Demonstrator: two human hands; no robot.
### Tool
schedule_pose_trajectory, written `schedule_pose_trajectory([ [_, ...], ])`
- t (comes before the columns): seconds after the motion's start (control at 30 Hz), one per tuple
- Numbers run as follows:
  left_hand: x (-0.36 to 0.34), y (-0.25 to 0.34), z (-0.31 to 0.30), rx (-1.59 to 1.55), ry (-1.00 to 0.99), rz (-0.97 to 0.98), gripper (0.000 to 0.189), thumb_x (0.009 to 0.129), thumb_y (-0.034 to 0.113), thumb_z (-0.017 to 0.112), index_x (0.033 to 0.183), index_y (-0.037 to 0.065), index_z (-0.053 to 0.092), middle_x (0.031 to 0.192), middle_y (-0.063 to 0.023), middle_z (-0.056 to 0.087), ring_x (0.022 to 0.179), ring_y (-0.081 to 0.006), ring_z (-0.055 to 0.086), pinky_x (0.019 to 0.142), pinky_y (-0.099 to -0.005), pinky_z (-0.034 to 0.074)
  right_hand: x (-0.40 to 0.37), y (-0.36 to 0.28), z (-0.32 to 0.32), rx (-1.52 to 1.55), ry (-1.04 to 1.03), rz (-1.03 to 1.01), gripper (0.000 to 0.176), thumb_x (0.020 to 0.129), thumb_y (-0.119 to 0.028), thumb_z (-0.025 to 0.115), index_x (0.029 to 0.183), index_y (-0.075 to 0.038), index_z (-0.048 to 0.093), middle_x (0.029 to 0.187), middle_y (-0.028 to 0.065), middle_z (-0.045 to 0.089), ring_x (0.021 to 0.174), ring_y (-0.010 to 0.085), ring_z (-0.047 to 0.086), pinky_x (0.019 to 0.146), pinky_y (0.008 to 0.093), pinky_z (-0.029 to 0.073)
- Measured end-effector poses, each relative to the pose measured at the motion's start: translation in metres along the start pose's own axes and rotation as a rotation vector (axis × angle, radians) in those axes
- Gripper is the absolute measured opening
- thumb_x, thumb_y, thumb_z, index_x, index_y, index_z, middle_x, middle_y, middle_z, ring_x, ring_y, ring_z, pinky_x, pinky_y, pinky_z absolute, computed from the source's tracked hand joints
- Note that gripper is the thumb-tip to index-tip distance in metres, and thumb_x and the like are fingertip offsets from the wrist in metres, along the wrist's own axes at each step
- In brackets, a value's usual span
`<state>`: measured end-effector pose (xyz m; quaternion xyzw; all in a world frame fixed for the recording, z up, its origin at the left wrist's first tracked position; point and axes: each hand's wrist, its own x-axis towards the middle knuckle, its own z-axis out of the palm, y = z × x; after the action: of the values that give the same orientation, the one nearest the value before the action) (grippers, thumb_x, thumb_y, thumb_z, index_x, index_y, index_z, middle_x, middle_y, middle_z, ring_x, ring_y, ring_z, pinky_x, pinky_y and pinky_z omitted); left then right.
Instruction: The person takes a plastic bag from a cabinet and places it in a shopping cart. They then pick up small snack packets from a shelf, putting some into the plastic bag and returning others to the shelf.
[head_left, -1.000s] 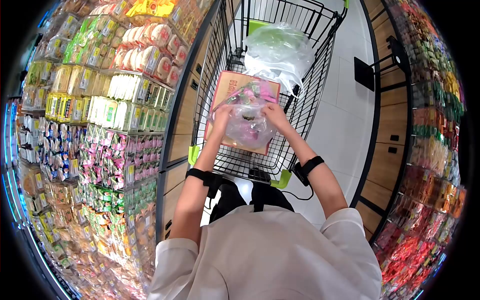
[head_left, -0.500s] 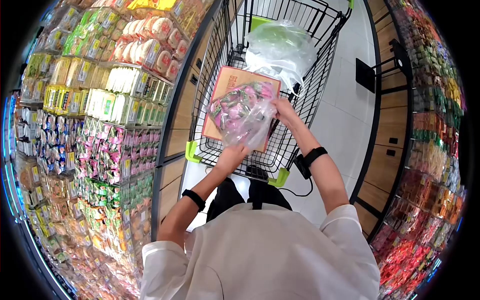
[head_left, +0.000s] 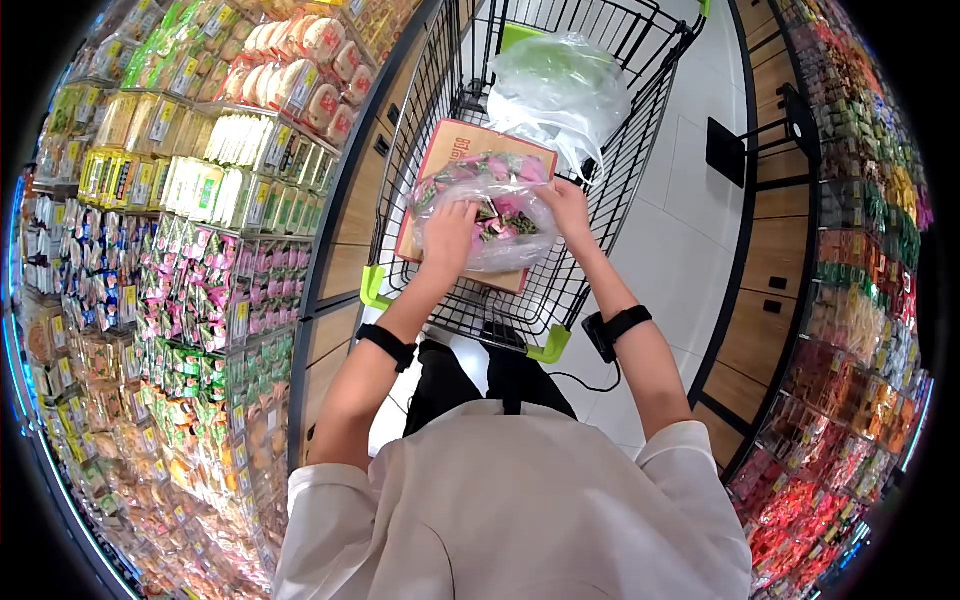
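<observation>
A clear plastic bag (head_left: 480,262) of pink-and-green wrapped small packs (head_left: 503,220) lies on a brown cardboard box (head_left: 452,142) inside the shopping cart (head_left: 487,303). Its mouth gapes between my hands, showing the packs inside. My left hand (head_left: 447,238) is at the near left of the bag, its fingers bent over the film at the rim. On the right side, my right hand (head_left: 570,212) pinches the bag's edge. Beyond the box sits another translucent bag (head_left: 560,90) with white handles and something green in it.
Stocked shelves of packaged snacks (head_left: 190,270) rise on the left, with similar pink packs among them. Wooden drawers (head_left: 745,340) and more shelves (head_left: 850,330) line the right. A black stand (head_left: 727,152) juts into the aisle. Green corner pieces (head_left: 549,345) mark the cart's near end.
My left hand has moved up and forward onto the bag, and the bag's mouth has spread wider. My right hand stays at the bag's right edge. The view has shifted slightly.
</observation>
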<state>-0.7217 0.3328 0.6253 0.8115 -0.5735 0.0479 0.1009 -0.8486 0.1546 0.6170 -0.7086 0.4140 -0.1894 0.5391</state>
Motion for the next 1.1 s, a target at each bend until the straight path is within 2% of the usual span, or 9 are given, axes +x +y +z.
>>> schedule_pose_trajectory([
  [0.13, 0.001, -0.004, -0.010, -0.047, -0.021, -0.013, 0.033, 0.075, 0.008, 0.054, 0.108, 0.005, 0.053, 0.093, -0.0113, 0.055, 0.091, -0.0254, 0.054, 0.075, -0.0339, 0.046, -0.028, -0.056, 0.005, -0.441, 0.385, -0.515, 0.022, 0.076, -0.019, 0.066, 0.082, 0.001, 0.059, 0.075, 0.0117, 0.058, 0.071, 0.0240, 0.056, 0.062, 0.0345, 0.044],
  [0.27, 0.006, 0.002, -0.003, -0.220, 0.019, 0.005, 0.029, 0.073, 0.005, 0.054, 0.103, 0.002, 0.054, 0.092, -0.0131, 0.055, 0.091, -0.0282, 0.054, 0.074, -0.0360, 0.048, -0.065, -0.052, 0.024, -0.300, -0.009, -0.730, 0.017, 0.074, -0.011, 0.063, 0.085, 0.001, 0.057, 0.082, 0.0148, 0.059, 0.077, 0.0292, 0.059, 0.069, 0.0386, 0.048],
  [0.47, 0.004, 0.025, -0.002, -0.349, -0.061, -0.091, 0.025, 0.078, 0.005, 0.053, 0.102, 0.003, 0.056, 0.097, -0.0131, 0.057, 0.092, -0.0302, 0.055, 0.074, -0.0412, 0.049, -0.035, 0.009, 0.065, -1.008, -0.170, -0.197, 0.011, 0.075, -0.012, 0.060, 0.072, -0.003, 0.065, 0.072, 0.0161, 0.064, 0.065, 0.0308, 0.065, 0.057, 0.0394, 0.052],
  [0.73, -0.003, 0.034, 0.014, -0.829, -0.061, -0.439, 0.025, 0.085, 0.016, 0.058, 0.103, -0.001, 0.054, 0.101, -0.0178, 0.057, 0.091, -0.0278, 0.059, 0.073, -0.0354, 0.050, -0.030, 0.018, 0.075, -1.040, -0.156, -0.261, 0.012, 0.073, -0.015, 0.060, 0.071, -0.005, 0.068, 0.071, 0.0154, 0.065, 0.066, 0.0275, 0.066, 0.059, 0.0379, 0.052],
  [0.87, 0.001, 0.041, 0.015, -1.225, -0.002, -0.748, 0.031, 0.089, 0.023, 0.057, 0.103, -0.005, 0.054, 0.103, -0.0170, 0.059, 0.083, -0.0204, 0.063, 0.069, -0.0296, 0.051, -0.055, -0.021, 0.043, -0.461, -0.223, -0.100, 0.018, 0.082, -0.015, 0.055, 0.077, -0.001, 0.065, 0.075, 0.0162, 0.066, 0.068, 0.0234, 0.065, 0.062, 0.0336, 0.051],
  [0.9, 0.001, 0.045, 0.007, -1.372, 0.025, -0.851, 0.033, 0.089, 0.024, 0.057, 0.103, -0.006, 0.054, 0.104, -0.0163, 0.059, 0.080, -0.0190, 0.063, 0.069, -0.0283, 0.052, -0.066, -0.038, 0.025, -0.057, -0.391, 0.100, 0.020, 0.086, -0.015, 0.051, 0.080, -0.001, 0.063, 0.076, 0.0138, 0.065, 0.068, 0.0200, 0.063, 0.063, 0.0309, 0.050],
  [0.97, -0.003, 0.038, -0.014, -1.870, -0.248, -0.906, 0.035, 0.088, 0.025, 0.060, 0.104, -0.005, 0.052, 0.102, -0.0149, 0.058, 0.089, -0.0187, 0.060, 0.072, -0.0313, 0.051, -0.077, -0.054, -0.001, 0.491, -0.631, 0.405, 0.022, 0.093, -0.017, 0.046, 0.086, -0.001, 0.060, 0.079, 0.0056, 0.063, 0.067, 0.0108, 0.059, 0.062, 0.0234, 0.047],
  [1.03, -0.008, 0.038, -0.018, -2.209, -0.372, -0.887, 0.030, 0.085, 0.019, 0.063, 0.103, -0.002, 0.052, 0.102, -0.0134, 0.057, 0.093, -0.0156, 0.058, 0.073, -0.0312, 0.052, -0.081, -0.048, -0.011, 0.503, -0.614, 0.462, 0.022, 0.092, -0.016, 0.046, 0.086, -0.001, 0.061, 0.079, 0.0058, 0.063, 0.068, 0.0104, 0.059, 0.064, 0.0230, 0.047],
  [1.1, -0.016, 0.048, -0.026, -1.871, -0.224, -1.055, 0.028, 0.085, 0.016, 0.063, 0.106, 0.000, 0.053, 0.103, -0.0108, 0.057, 0.092, -0.0138, 0.058, 0.074, -0.0282, 0.050, -0.073, -0.008, -0.014, 0.416, -0.616, 0.407, 0.025, 0.093, -0.018, 0.047, 0.094, 0.003, 0.061, 0.088, 0.0073, 0.062, 0.077, 0.0158, 0.062, 0.078, 0.0263, 0.049],
])
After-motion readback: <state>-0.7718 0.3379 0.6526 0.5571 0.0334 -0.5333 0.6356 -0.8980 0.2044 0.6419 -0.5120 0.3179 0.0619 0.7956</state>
